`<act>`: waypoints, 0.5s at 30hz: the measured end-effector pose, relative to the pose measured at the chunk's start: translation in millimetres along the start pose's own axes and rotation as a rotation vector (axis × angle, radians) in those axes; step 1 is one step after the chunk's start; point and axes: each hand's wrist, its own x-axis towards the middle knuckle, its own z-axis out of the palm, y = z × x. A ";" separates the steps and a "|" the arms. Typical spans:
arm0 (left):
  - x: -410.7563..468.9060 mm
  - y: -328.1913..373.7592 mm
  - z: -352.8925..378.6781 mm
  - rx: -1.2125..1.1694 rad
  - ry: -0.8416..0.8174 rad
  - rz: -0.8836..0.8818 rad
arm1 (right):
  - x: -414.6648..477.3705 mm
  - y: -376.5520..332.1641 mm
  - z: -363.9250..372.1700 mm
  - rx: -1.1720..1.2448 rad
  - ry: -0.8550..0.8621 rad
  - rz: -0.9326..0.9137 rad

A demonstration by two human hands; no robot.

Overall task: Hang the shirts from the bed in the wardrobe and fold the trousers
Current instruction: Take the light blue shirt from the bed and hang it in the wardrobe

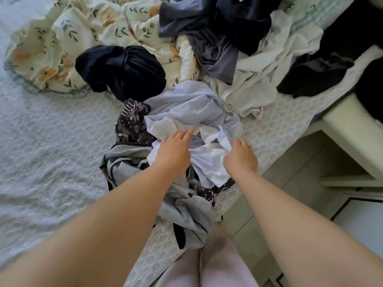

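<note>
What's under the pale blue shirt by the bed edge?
A grey garment and a dark patterned garment stick out from beneath the pale blue shirt; how far they run under it is hidden.

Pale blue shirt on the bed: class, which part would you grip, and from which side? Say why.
Grip the raised fold of the pale blue shirt where the right hand pinches it, coming from above on the near side. It lies crumpled on top of the grey garment, so that upstanding fold probably lifts it free. The left hand lies flat on it.
</note>
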 end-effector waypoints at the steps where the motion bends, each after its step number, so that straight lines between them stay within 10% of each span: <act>1: 1.7 2.1 2.7 0.003 -0.037 -0.008 | 4.5 1.4 2.3 -0.015 0.007 0.060; 8: 20.9 2.8 29.0 -0.231 -0.188 -0.168 | 30.8 16.2 18.1 -0.024 -0.152 0.152; 15: 33.9 23.3 26.7 -0.388 -0.178 -0.329 | 37.3 -2.1 14.3 1.535 -0.415 0.583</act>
